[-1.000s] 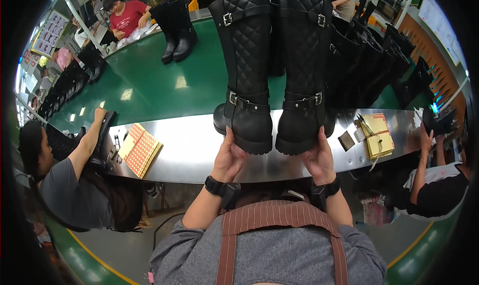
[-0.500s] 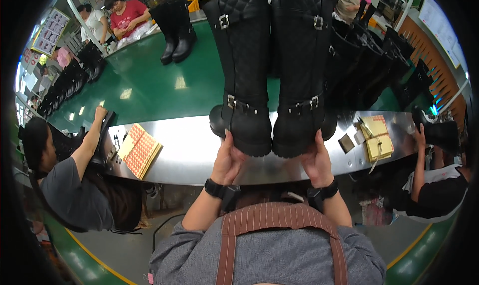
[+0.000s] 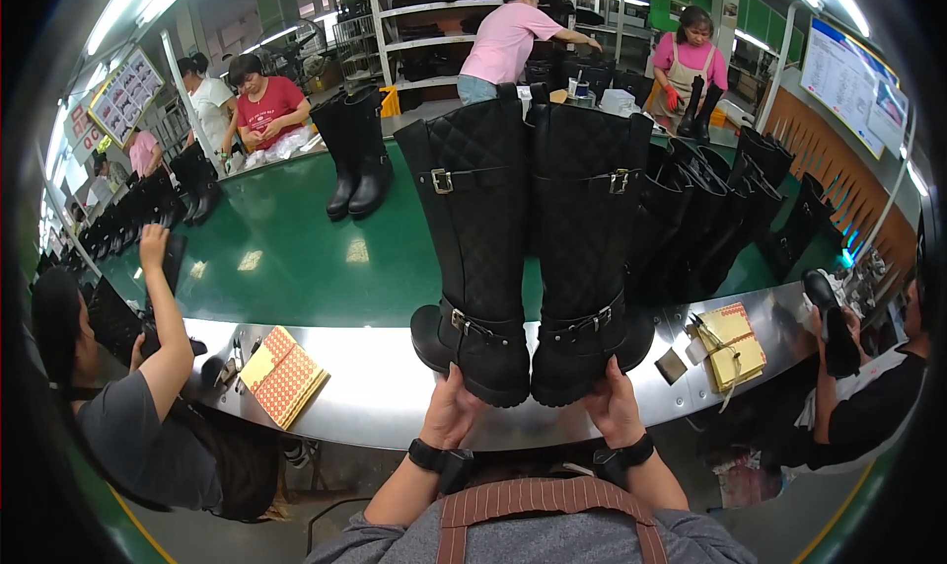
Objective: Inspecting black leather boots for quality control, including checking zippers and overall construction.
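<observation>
A pair of tall black boots is upright in front of me, with quilted shafts and silver buckles at the top and ankle. Their heels face me. My left hand [image 3: 452, 408] grips the left boot [image 3: 475, 268] low at the heel, thumb up its side and fingers under the sole. In the same way, my right hand [image 3: 614, 406] is closed on the heel of the right boot [image 3: 584, 268]. The two boots stand side by side with a narrow gap between the heels. Most of my fingers are hidden beneath the soles.
A steel ledge [image 3: 365, 367] borders the green conveyor [image 3: 286, 278]. Yellow-and-red cards [image 3: 283, 375] lie left, a tied yellow bundle [image 3: 732, 347] right. More black boots [image 3: 691, 219] crowd the right; another pair [image 3: 357, 159] stands far left. Co-workers [image 3: 148, 416] sit on both sides.
The view has tilted up, so boots and hands sit lower in the picture. My grip is the same. The left co-worker's arm is higher, and the right co-worker's boot has turned more upright.
</observation>
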Motion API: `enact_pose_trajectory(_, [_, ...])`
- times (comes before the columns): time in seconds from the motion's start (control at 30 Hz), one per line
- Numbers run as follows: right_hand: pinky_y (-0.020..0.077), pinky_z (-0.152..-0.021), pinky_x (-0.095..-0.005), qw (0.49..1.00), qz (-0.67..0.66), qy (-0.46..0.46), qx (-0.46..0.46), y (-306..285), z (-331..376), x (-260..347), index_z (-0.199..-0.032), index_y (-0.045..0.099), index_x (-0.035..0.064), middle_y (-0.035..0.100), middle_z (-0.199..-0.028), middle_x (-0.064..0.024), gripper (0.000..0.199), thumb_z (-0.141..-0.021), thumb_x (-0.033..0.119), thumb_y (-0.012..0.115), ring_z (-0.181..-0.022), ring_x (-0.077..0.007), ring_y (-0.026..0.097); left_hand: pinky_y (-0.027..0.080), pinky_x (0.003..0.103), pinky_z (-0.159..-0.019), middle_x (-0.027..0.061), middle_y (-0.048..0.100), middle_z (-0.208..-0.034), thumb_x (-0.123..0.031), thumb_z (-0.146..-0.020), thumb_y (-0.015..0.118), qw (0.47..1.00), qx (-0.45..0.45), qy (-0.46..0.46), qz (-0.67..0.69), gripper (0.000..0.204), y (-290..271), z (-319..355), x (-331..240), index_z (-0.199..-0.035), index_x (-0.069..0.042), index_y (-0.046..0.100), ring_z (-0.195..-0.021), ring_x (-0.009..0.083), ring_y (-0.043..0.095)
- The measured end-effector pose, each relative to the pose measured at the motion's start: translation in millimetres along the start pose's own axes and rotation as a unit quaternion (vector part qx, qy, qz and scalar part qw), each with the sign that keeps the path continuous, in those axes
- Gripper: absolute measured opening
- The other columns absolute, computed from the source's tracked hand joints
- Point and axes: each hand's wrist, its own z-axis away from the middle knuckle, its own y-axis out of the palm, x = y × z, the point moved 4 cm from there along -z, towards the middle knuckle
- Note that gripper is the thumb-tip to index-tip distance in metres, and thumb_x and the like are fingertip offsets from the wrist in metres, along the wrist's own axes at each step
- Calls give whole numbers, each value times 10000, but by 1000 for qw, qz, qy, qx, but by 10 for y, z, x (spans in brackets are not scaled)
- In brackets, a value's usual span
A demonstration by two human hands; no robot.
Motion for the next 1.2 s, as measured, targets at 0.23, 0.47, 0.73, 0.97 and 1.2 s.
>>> enact_pose_trajectory(0.23, [455, -945, -419, 997, 10, -62, -35, 30, 37, -13, -1306, 472, 85, 572, -1246, -64, 509, -908, 371, 612, -1136, -226, 546, 390, 488, -1032, 50, 395, -1428, -278, -918, 607, 998, -28, 47, -14, 633, 21, 41, 11, -1426, -186, 240, -1291, 266, 426])
enact_pose_trajectory(0.47, [469, -931, -395, 991, 32, -114, -62, 43, 33, -23, -1295, 473, 85, 574, -1215, -50, 508, -892, 340, 646, -1104, -211, 558, 389, 491, -1020, 12, 386, -1402, -164, -932, 591, 985, -109, 129, -29, 608, 10, 79, 4, -1406, -288, 232, -1282, 232, 411])
enact_pose_trajectory(0.73, [466, -940, -388, 999, -25, -36, 3, 3, -103, -8, -1314, 463, 79, 565, -1240, -69, 509, -908, 342, 619, -1134, -215, 546, 325, 490, -1076, 61, 381, -1441, -297, -947, 554, 998, -48, 45, -14, 574, -63, 45, 10, -1427, -160, 271, -1300, 277, 402])
enact_pose_trajectory(0.97, [362, -1035, -364, 792, 555, -249, -52, -104, -134, 163, -1430, 285, 8, 355, -1430, -201, 760, -821, 174, 707, -1287, -300, 394, 294, 468, -1108, 139, 466, -1388, -531, -936, 453, 976, -38, -117, 180, 643, -116, -148, 295, -1382, -70, 416, -1282, 303, 437])
enact_pose_trajectory(1.2, [471, -890, -382, 699, 679, -223, 41, 261, 86, 273, -1181, 556, 21, 568, -1175, -195, 412, -772, 32, 605, -1066, -373, 541, 431, 432, -1022, 121, 526, -1331, -607, -935, 360, 994, -23, -103, 20, 688, 60, -253, 397, -1369, -79, 440, -1190, 295, 527])
